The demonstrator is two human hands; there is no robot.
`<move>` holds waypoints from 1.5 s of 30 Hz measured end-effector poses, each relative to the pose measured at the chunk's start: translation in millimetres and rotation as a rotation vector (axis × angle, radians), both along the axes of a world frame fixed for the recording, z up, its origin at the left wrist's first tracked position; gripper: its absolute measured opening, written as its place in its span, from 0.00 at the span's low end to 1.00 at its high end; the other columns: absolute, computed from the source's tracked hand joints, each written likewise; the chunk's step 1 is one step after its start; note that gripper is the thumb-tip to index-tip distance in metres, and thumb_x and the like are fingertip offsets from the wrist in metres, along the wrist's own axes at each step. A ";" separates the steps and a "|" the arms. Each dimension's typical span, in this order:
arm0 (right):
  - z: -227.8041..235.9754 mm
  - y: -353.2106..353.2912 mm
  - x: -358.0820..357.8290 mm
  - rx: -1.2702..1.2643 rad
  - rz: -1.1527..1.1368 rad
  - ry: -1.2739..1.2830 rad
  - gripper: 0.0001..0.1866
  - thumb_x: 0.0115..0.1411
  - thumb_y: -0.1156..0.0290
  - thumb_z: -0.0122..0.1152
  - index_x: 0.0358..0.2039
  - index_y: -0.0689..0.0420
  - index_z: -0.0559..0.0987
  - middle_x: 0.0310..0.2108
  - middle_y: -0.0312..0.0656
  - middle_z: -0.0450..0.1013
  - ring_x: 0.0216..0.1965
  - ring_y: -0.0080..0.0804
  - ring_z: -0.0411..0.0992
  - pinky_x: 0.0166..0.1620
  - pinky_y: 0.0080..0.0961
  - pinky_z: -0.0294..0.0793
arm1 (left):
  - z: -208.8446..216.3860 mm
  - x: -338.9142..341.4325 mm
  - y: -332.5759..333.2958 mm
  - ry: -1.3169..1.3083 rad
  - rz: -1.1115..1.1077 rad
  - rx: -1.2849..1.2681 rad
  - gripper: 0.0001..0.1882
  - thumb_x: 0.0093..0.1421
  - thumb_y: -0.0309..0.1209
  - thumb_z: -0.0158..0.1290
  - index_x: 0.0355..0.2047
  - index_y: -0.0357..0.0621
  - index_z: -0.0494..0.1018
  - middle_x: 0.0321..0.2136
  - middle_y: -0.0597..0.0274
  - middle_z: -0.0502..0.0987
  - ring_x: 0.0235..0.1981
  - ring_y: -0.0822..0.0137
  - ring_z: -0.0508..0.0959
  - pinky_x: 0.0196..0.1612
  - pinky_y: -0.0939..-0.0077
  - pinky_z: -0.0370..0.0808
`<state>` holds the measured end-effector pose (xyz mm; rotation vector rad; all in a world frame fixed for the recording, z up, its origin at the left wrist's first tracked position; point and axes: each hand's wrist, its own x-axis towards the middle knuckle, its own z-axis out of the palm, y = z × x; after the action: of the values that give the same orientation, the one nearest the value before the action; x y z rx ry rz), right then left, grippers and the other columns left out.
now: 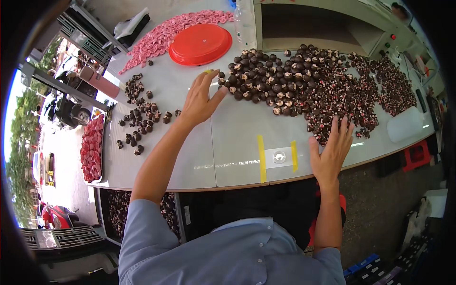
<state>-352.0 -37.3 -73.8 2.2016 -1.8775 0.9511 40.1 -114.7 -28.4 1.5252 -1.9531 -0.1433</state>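
Note:
My left hand (200,100) reaches over the table with its fingers stretched out. Its fingertips are at the left edge of a pile of dark brown, round pieces (256,78), some with pale spots; whether they touch is hard to tell. My right hand (332,154) lies with spread fingers at the near edge of the same heap. There the pieces are smaller, dark brown mixed with pink and cream bits (332,102). Neither hand appears to hold anything. Left of my left hand, a looser scatter of similar dark pieces (140,118) lies on the table.
An upturned red plastic basin (200,43) lies beside a spread of pink curled pieces (159,40). A clear bottle (239,28) stands against a beige machine (259,28). Pink pieces fill a tray (101,147) at the left edge. Yellow tape (262,159) marks the near side.

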 end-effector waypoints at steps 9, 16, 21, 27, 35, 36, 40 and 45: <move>1.1 -2.7 8.4 -0.028 0.022 -0.008 0.43 0.68 0.51 0.63 0.76 0.59 0.60 0.78 0.59 0.51 0.79 0.68 0.42 0.75 0.66 0.43 | -31.3 -36.6 -75.1 0.271 0.048 0.186 0.36 0.64 0.53 0.61 0.66 0.45 0.73 0.60 0.45 0.74 0.64 0.46 0.72 0.66 0.55 0.69; 1.2 -1.5 7.8 -0.026 0.010 0.021 0.42 0.67 0.52 0.65 0.75 0.57 0.62 0.77 0.59 0.53 0.78 0.69 0.44 0.74 0.67 0.45 | -41.8 -90.8 -22.0 0.130 0.108 -0.063 0.29 0.65 0.44 0.61 0.61 0.42 0.74 0.59 0.45 0.75 0.65 0.40 0.69 0.69 0.53 0.65; 3.5 4.1 14.9 0.012 0.051 0.090 0.40 0.67 0.53 0.65 0.74 0.57 0.64 0.77 0.57 0.54 0.78 0.69 0.44 0.73 0.75 0.43 | -40.6 -101.2 7.2 0.130 0.158 0.007 0.34 0.65 0.51 0.60 0.65 0.44 0.71 0.65 0.42 0.69 0.73 0.32 0.57 0.72 0.29 0.52; 10.1 8.3 30.7 0.036 0.180 0.110 0.34 0.69 0.55 0.61 0.71 0.56 0.69 0.75 0.56 0.58 0.77 0.69 0.47 0.72 0.76 0.45 | -11.4 -122.4 52.7 -0.246 -0.092 -0.064 0.39 0.64 0.58 0.59 0.69 0.50 0.70 0.70 0.41 0.63 0.77 0.33 0.50 0.71 0.20 0.44; 4.5 13.9 7.8 -0.119 0.131 -0.149 0.24 0.66 0.71 0.63 0.62 0.60 0.77 0.62 0.53 0.70 0.66 0.59 0.64 0.68 0.55 0.60 | -37.4 -118.6 13.3 0.012 -0.119 -0.263 0.18 0.67 0.34 0.61 0.54 0.40 0.78 0.57 0.46 0.74 0.67 0.36 0.67 0.70 0.37 0.60; 3.9 16.4 4.0 -0.124 0.070 -0.158 0.21 0.66 0.73 0.63 0.59 0.60 0.78 0.59 0.51 0.73 0.62 0.54 0.68 0.65 0.50 0.64 | -36.5 -119.6 12.8 0.019 -0.125 -0.263 0.18 0.67 0.34 0.61 0.54 0.40 0.78 0.57 0.46 0.74 0.67 0.36 0.67 0.70 0.37 0.60; 6.1 21.6 -0.2 -0.131 0.023 -0.111 0.20 0.58 0.74 0.71 0.51 0.56 0.82 0.49 0.45 0.74 0.54 0.48 0.70 0.57 0.46 0.68 | -25.0 -108.1 25.8 0.123 -0.232 -0.278 0.15 0.63 0.33 0.63 0.48 0.42 0.80 0.51 0.50 0.75 0.62 0.44 0.71 0.67 0.40 0.63; 3.0 13.3 7.0 -0.161 0.026 0.000 0.19 0.53 0.67 0.78 0.45 0.50 0.84 0.45 0.39 0.73 0.50 0.43 0.70 0.50 0.43 0.66 | -14.2 -113.0 44.6 -0.221 -0.262 -0.240 0.18 0.55 0.36 0.69 0.46 0.48 0.82 0.51 0.55 0.75 0.63 0.50 0.69 0.69 0.43 0.59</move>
<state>-345.0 -23.9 -70.8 2.1376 -1.7105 1.0659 -72.9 -70.1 -42.6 1.1682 -2.2483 0.1518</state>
